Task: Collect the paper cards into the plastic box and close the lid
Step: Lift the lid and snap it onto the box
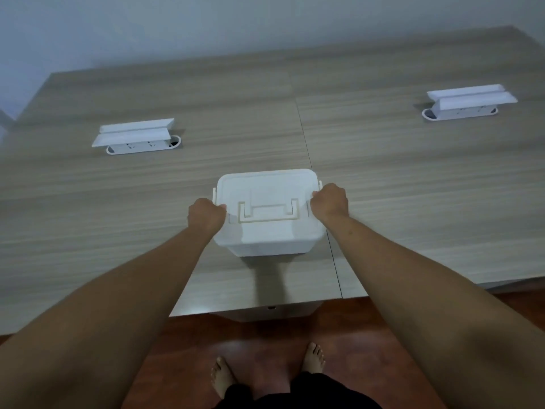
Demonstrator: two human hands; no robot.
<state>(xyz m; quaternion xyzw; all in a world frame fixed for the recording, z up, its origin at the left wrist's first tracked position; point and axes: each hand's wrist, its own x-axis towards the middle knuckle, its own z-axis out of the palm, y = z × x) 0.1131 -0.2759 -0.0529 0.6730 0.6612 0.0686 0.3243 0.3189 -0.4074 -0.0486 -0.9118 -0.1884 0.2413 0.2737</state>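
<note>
A white plastic box (267,240) stands on the wooden table near its front edge, in the middle of the view. Its lid (265,190) lies flat on top, with a folded handle in the centre. My left hand (205,215) grips the box's left side at the lid's rim, fingers curled. My right hand (329,202) grips the right side the same way. No paper cards are visible; the inside of the box is hidden by the lid.
Two white pop-up socket units stand open on the table (88,202), one at the back left (135,137) and one at the back right (469,101). A seam runs down the table beside the box. The table's front edge lies just below the box.
</note>
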